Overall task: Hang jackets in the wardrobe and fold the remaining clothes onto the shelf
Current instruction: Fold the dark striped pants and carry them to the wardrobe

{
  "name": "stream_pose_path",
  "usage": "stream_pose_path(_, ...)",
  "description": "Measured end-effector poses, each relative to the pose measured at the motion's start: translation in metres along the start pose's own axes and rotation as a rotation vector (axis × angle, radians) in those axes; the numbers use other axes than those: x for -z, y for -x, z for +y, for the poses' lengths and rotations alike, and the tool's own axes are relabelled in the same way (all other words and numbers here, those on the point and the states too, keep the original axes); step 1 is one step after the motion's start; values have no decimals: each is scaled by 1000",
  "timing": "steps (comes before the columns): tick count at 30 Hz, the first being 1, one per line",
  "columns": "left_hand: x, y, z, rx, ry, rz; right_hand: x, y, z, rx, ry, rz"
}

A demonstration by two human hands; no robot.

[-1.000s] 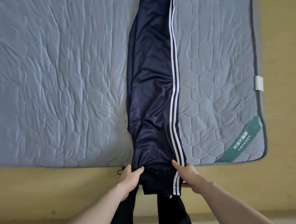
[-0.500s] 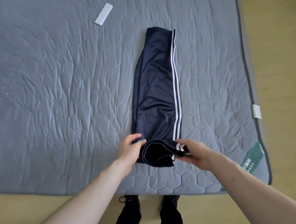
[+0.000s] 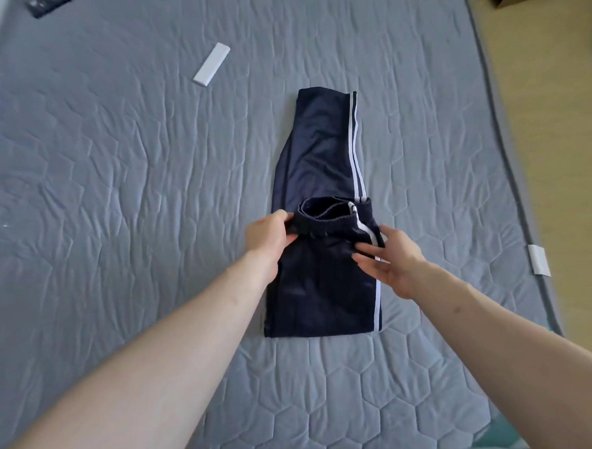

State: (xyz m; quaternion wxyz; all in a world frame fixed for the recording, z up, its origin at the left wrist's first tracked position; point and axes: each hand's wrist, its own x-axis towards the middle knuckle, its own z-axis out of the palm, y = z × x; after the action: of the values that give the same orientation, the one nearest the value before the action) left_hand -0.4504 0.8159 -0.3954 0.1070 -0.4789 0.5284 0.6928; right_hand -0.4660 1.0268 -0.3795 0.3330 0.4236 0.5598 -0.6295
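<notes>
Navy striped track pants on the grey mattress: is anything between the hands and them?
Nothing visible: the left hand grips the waistband of the navy striped track pants, and the right hand rests its fingers on the fabric.

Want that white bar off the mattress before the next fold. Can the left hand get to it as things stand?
Probably, but not freely: the left hand grips the waistband of the navy trousers and must let go first. The white bar lies farther up the mattress, with only bare quilt between.
</notes>
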Motion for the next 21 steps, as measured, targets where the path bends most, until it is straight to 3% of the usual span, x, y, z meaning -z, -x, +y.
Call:
stream_pose_path(4, -1, -22, 1, -42, 1, -31, -3, -19, -1, 76, 55, -9)
stream_pose_path(10, 35, -36, -45, -65, -534, 2, 7, -47, 45, 91, 323, 126)
stream_pose_path(14, 61, -29, -88, 38, -681, 23, 24, -53, 85, 169, 725, 212)
stream_pose_path(21, 82, -30, -126, 256, -790, -78, 25, -68, 108, 60, 694, 191)
